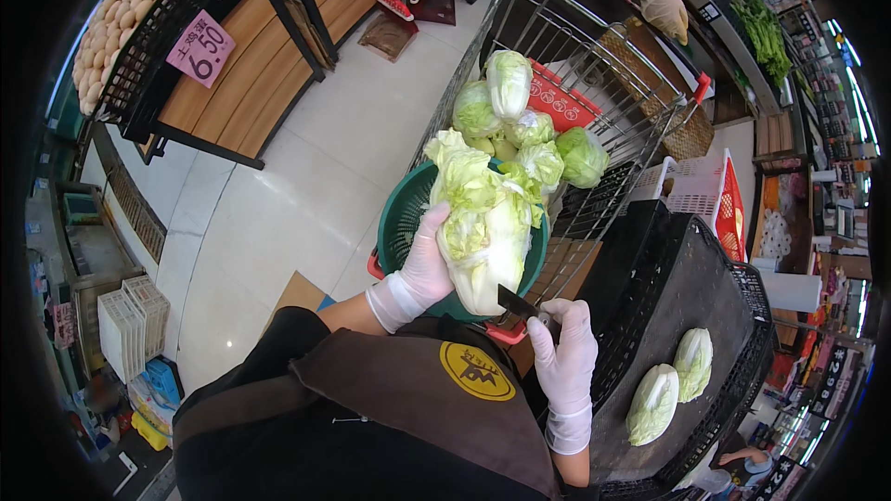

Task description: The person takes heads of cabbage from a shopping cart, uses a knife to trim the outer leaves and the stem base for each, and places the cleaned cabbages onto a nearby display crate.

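Observation:
My gloved left hand (423, 261) grips a large napa cabbage (487, 250) from its left side, its pale base turned towards me. The cabbage is held above a green plastic basket (398, 223) that sits at the near end of a metal shopping cart (592, 42). In my gloved right hand (567, 355) is a knife (518, 305) with a short dark blade. Its tip meets the cabbage near the base; I cannot tell whether it cuts in. Beyond the basket, several cabbages (509, 83) are heaped in the cart, some of them wrapped in clear film.
Two napa cabbages (653, 403) lie on a black display stand (668, 334) to my right. A co-worker's gloved hand (658, 3) is beyond the cart. Eggs (125, 21) fill a black crate at upper left. A dustpan (390, 35) lies on the tiled floor (299, 181).

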`<control>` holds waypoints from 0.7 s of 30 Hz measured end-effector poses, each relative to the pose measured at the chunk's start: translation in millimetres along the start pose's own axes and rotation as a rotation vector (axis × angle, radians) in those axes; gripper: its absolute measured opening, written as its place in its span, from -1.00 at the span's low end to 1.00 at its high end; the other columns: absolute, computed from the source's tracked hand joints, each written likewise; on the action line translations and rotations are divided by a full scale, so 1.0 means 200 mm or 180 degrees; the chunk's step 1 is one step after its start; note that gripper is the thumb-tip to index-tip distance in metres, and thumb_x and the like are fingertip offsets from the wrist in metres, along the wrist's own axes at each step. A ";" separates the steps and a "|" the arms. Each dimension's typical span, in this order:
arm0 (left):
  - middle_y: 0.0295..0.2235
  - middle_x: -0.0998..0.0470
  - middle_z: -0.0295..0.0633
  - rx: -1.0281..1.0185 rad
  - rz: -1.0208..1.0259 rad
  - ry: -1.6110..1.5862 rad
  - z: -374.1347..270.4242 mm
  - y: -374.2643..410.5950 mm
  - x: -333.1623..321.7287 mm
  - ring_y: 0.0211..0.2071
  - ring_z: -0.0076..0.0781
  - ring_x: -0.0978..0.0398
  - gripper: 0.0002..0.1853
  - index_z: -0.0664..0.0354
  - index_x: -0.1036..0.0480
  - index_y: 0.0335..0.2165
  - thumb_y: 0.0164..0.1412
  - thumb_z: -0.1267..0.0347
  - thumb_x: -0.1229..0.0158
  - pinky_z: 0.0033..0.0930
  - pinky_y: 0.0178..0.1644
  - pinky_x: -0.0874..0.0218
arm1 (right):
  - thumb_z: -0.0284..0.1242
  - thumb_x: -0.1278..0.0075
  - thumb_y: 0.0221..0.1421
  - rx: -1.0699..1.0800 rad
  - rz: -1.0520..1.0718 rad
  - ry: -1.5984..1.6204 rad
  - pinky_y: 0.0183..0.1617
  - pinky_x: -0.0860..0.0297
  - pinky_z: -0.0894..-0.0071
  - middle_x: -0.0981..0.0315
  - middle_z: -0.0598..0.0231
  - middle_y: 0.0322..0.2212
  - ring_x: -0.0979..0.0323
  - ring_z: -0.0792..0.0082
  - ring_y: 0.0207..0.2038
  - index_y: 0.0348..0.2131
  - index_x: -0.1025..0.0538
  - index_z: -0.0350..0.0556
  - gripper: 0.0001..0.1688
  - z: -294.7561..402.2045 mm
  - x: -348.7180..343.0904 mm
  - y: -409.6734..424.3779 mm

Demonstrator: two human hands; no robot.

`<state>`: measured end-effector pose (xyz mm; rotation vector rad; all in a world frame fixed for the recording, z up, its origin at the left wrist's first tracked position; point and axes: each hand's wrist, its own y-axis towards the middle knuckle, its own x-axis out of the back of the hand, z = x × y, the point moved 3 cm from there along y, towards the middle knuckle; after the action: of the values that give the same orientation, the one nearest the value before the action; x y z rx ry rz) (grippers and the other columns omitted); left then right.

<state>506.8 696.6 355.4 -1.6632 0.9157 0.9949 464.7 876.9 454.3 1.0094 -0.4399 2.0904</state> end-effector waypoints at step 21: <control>0.09 -0.29 -0.15 -0.0201 0.0412 0.0127 -0.06 -0.11 -0.02 0.10 -0.26 -0.26 -0.26 0.13 -0.08 0.16 0.11 0.03 -0.03 -0.16 0.20 -0.05 | -0.34 -0.08 0.05 0.0117 0.0047 -0.0814 -0.50 -0.30 0.36 -0.33 0.24 -0.55 -0.39 0.17 -0.55 -0.41 -0.42 -0.11 -0.77 0.14 0.01 0.02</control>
<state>528.1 690.6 370.0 -1.6989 1.0385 1.0909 475.7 859.2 472.8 1.3059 -0.5388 1.9956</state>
